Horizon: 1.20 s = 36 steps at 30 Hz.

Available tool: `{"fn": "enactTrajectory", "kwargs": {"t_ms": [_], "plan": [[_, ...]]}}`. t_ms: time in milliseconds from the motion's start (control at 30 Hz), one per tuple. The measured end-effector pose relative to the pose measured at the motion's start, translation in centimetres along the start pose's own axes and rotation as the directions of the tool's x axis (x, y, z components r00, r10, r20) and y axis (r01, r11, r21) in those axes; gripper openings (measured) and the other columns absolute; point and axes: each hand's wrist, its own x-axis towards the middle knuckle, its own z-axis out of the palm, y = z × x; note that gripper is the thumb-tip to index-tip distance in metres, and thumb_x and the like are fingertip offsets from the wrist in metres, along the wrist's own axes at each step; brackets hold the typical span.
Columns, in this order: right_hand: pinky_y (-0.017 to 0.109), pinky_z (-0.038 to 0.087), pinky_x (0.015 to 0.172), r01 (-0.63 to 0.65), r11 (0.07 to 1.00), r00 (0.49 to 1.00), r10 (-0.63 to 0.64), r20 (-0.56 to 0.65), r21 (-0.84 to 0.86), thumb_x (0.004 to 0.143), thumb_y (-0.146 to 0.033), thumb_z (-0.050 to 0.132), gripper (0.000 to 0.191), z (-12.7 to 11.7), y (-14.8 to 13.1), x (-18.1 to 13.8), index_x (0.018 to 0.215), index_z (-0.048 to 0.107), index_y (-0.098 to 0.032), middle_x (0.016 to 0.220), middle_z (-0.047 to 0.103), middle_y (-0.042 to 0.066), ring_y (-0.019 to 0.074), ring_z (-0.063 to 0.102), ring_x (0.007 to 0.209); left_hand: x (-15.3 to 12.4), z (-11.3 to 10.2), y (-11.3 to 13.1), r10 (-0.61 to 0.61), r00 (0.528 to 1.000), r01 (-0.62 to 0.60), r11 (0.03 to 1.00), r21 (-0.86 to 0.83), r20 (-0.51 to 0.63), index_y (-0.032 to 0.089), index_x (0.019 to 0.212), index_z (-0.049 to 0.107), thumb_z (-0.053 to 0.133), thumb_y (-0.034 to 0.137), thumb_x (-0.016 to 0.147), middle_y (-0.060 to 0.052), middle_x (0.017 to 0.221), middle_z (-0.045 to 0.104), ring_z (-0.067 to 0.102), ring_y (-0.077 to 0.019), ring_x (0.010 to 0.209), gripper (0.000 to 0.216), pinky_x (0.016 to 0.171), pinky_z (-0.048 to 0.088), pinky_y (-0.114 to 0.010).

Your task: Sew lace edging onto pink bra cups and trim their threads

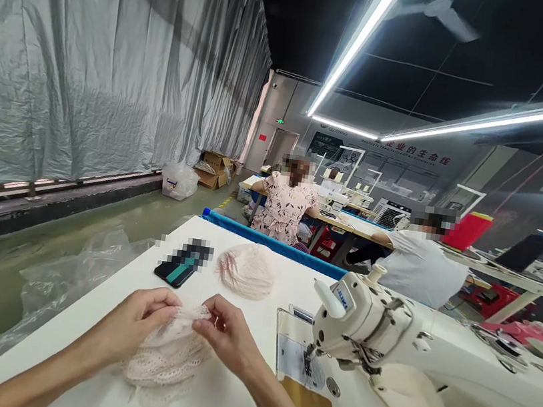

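Both my hands pinch the top edge of a pale pink lace fabric piece (163, 358) that lies bunched on the white table (255, 322). My left hand (136, 321) grips its left side, fingers curled. My right hand (229, 333) grips its right side, thumb and fingers pressed together. A stack of similar pink lace pieces (246, 270) sits farther back on the table. A white sewing machine (385, 327) stands to the right of my hands, with its needle area (308, 357) near my right wrist.
A dark phone (182, 264) lies on the table behind my hands. Clear plastic bags (70, 269) lie on the floor at left. Two people (286, 202) (422, 262) sit at tables ahead. A grey tarp wall (95, 51) runs along the left.
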Motion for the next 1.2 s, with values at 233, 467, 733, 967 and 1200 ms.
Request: {"fn": "enactTrajectory", "kwargs": {"t_ms": [233, 467, 733, 967, 1200], "plan": [[0.021, 0.024, 0.048, -0.025, 0.98, 1.0, 0.024, 0.01, 0.197, 0.075, -0.023, 0.065, 0.021, -1.5, -4.7, -4.3, 0.091, 0.052, -0.019, 0.054, 0.031, -0.01, 0.008, 0.028, 0.051, -3.8, 0.8, 2.5, -0.109, 0.991, 0.125, 0.957, -0.262, 0.074, 0.017, 0.103, 0.063, 0.069, 0.058, 0.065, 0.001, 0.069, 0.062, 0.05, -0.0157, 0.066, 0.057, 0.064, 0.036, -0.025], [0.021, 0.031, 0.056, -0.076, 0.99, 0.997, 0.075, 0.015, 0.117, 0.072, -0.013, 0.066, 0.027, -4.0, -8.5, -12.2, 0.095, 0.056, -0.023, 0.063, 0.039, -0.008, 0.0091, 0.038, 0.059, -7.3, 6.1, 4.9, -0.004, 0.957, 0.105, 0.937, -0.334, 0.289, 0.014, 0.065, 0.064, 0.073, 0.063, 0.057, 0.005, 0.054, 0.045, 0.034, -0.0091, 0.052, 0.051, 0.052, 0.026, -0.021], [0.019, 0.032, 0.054, -0.077, 0.95, 0.997, 0.076, 0.015, 0.302, 0.072, -0.013, 0.067, 0.034, -5.2, -7.8, -18.7, 0.102, 0.054, -0.023, 0.087, 0.056, -0.004, 0.0053, 0.038, 0.056, -9.7, 10.8, 6.6, -0.027, 0.944, 0.13, 0.946, -0.296, 0.33, 0.015, 0.06, 0.06, 0.08, 0.049, 0.051, 0.004, 0.056, 0.049, 0.038, -0.0116, 0.057, 0.041, 0.056, 0.027, -0.022], [0.018, 0.034, 0.052, -0.07, 0.984, 0.989, 0.09, -0.114, 0.167, 0.072, -0.008, 0.066, 0.034, -5.9, -6.9, -21.9, 0.101, 0.055, -0.022, 0.083, 0.057, -0.004, 0.0053, 0.038, 0.054, -10.0, 13.8, 6.8, -0.012, 0.893, 0.152, 0.949, -0.276, 0.45, 0.014, 0.073, 0.068, 0.077, 0.056, 0.055, 0.002, 0.067, 0.049, 0.041, -0.0139, 0.065, 0.047, 0.06, 0.03, -0.023], [0.029, 0.049, 0.074, -0.174, 0.825, 0.943, -0.018, -0.331, -0.538, 0.083, -0.017, 0.054, 0.019, -12.4, -0.4, -27.3, 0.102, 0.054, -0.021, 0.097, 0.064, 0.006, 0.0168, 0.061, 0.082, -9.1, 16.3, 7.3, -0.168, 0.879, 0.268, 0.948, -0.172, 0.446, 0.015, 0.068, 0.062, 0.072, 0.057, 0.064, 0.003, 0.063, 0.052, 0.044, -0.0134, 0.062, 0.044, 0.057, 0.03, -0.021]]}}
